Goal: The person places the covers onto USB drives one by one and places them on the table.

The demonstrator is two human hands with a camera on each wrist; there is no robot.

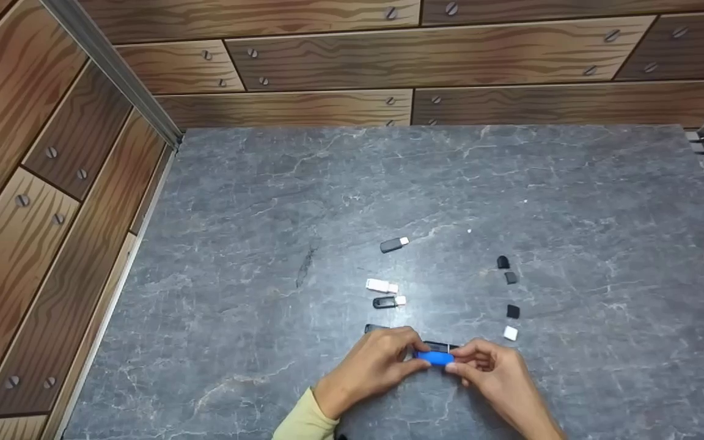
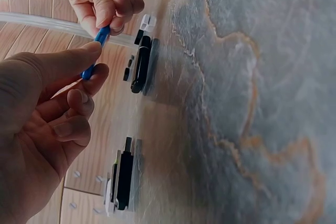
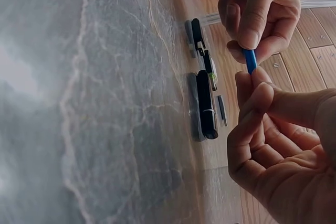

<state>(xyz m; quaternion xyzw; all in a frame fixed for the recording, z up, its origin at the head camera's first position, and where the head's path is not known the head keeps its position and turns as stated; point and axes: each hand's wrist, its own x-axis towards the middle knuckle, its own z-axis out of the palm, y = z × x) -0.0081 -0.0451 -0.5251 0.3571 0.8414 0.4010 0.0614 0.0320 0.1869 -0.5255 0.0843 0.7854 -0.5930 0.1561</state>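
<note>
Both hands meet at a small blue USB stick (image 1: 435, 358), raised above the table in both wrist views. My left hand (image 1: 376, 362) pinches its left end between thumb and fingers. At the other end, the thumb and fingertips of my right hand (image 1: 497, 371) grip it and cover that tip. Just behind the blue stick lies a black USB stick (image 1: 439, 347), partly hidden by it and by the fingers. In the right wrist view this black stick (image 3: 206, 103) lies on the table below the hands. Another dark stick (image 1: 375, 328) shows partly beyond the left hand.
Left of centre lie a white USB stick (image 1: 380, 285), a black one (image 1: 388, 302) and a grey one (image 1: 393, 245), their plugs bare. A loose column on the right holds a white cap (image 1: 511, 333) and several dark caps (image 1: 513, 311). Wood-patterned panels (image 1: 321, 58) border the grey marbled table (image 1: 236, 244).
</note>
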